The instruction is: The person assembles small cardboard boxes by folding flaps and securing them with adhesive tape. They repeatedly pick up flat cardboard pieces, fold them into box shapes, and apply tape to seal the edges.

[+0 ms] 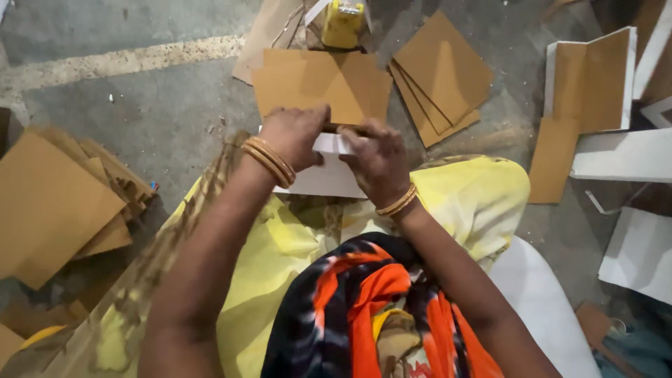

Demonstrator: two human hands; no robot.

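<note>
My left hand [294,134] and my right hand [376,159] both grip a white folded card piece [323,175] held over my lap, just above yellow cloth [462,192]. Fingers of both hands curl over its top edge. Gold bangles circle both wrists. A brown cardboard sheet [318,82] lies on the floor right beyond the hands.
Brown cardboard squares [441,70] are stacked ahead at right, another pile [56,203] at left. White and brown boards [595,84] lie at far right with white sheets [640,255]. A yellow object [341,24] stands at top centre. The floor is grey concrete.
</note>
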